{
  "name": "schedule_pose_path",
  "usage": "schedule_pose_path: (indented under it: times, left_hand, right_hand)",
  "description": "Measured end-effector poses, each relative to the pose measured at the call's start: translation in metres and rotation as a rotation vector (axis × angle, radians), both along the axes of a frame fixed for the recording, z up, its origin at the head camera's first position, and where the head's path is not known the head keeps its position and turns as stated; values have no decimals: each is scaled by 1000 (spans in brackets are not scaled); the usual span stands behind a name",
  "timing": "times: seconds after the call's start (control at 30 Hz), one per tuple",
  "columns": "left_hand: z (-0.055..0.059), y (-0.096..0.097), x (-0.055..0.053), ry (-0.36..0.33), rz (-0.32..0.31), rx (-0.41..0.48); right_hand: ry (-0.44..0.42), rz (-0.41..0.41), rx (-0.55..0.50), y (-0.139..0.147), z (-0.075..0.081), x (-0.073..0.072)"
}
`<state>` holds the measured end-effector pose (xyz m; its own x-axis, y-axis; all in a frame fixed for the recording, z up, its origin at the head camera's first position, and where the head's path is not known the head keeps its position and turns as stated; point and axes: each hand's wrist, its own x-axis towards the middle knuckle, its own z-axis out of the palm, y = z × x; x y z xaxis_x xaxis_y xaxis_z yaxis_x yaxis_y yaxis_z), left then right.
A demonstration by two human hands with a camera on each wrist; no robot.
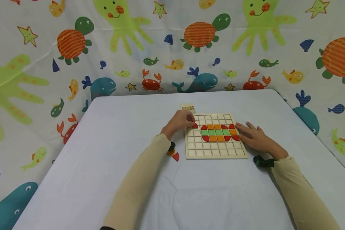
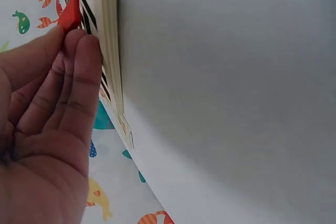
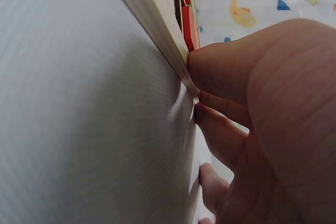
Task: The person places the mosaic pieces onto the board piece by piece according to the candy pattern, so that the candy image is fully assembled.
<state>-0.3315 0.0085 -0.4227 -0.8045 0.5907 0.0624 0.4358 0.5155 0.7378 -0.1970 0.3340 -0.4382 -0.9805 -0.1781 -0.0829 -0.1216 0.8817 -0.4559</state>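
Note:
A wooden grid board (image 1: 215, 153) lies on the table with a pattern of red, orange and green tiles (image 1: 218, 132) in its middle rows. My left hand (image 1: 180, 121) pinches a small red piece (image 1: 195, 125) over the board's left columns; the left wrist view shows the red piece (image 2: 69, 14) at my fingertips (image 2: 79, 38) beside the board's edge (image 2: 109, 35). My right hand (image 1: 254, 135) rests flat against the board's right edge, fingers straight; in the right wrist view a finger (image 3: 226, 72) presses the board's rim (image 3: 157, 24).
Loose pieces, one red (image 1: 176, 156) and one orange (image 1: 170, 153), lie on the white table (image 1: 109, 134) by my left forearm. A small card (image 1: 187, 106) sits just behind the board. A sea-animal curtain (image 1: 172, 48) surrounds the table.

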Motion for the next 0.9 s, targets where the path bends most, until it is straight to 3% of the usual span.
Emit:
schedule_pose_path:
  times: [0.33, 0.57, 0.9]
  left_hand:
    - [2, 12, 4, 109, -13, -136]
    - [3, 16, 9, 96, 7, -195]
    - [2, 15, 12, 95, -8, -214]
  right_hand:
    - [1, 15, 2, 1, 2, -1]
    - [-5, 7, 5, 1, 1, -1]
    - [-9, 5, -3, 1, 0, 0]
